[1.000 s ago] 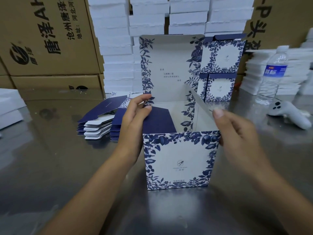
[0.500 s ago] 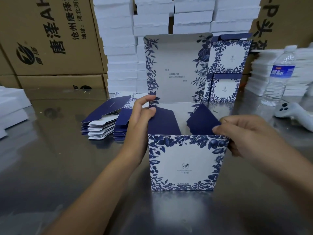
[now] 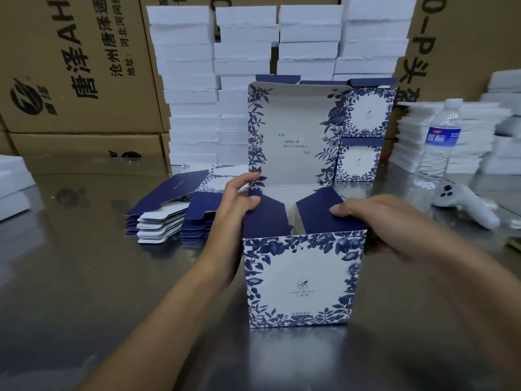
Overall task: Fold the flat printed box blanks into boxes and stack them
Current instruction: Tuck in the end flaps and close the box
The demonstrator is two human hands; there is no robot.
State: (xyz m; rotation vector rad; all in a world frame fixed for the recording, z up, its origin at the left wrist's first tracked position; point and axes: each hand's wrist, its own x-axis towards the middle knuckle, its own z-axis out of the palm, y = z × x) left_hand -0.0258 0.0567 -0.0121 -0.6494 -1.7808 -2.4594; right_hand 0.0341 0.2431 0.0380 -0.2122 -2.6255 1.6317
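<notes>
A blue-and-white floral printed box [image 3: 303, 280] stands upright on the steel table, its lid raised at the back. My left hand [image 3: 235, 213] holds the left wall with the thumb pressing the navy left flap inward. My right hand [image 3: 375, 221] grips the right wall, fingers pushing the navy right flap down into the box. A pile of flat blanks [image 3: 174, 210] lies to the left. Two finished boxes [image 3: 363, 134] are stacked one on the other behind the lid at the right.
Tall stacks of white foam sheets [image 3: 194, 88] and brown cartons [image 3: 73, 66] line the back. A water bottle [image 3: 435, 145] and a white controller [image 3: 465, 204] sit at the right. More white sheets [image 3: 11, 182] lie at the left edge.
The right side flap, upright a second ago, has been folded down into the box under my right hand. My left hand has stayed on the left flap. The view has moved closer.
</notes>
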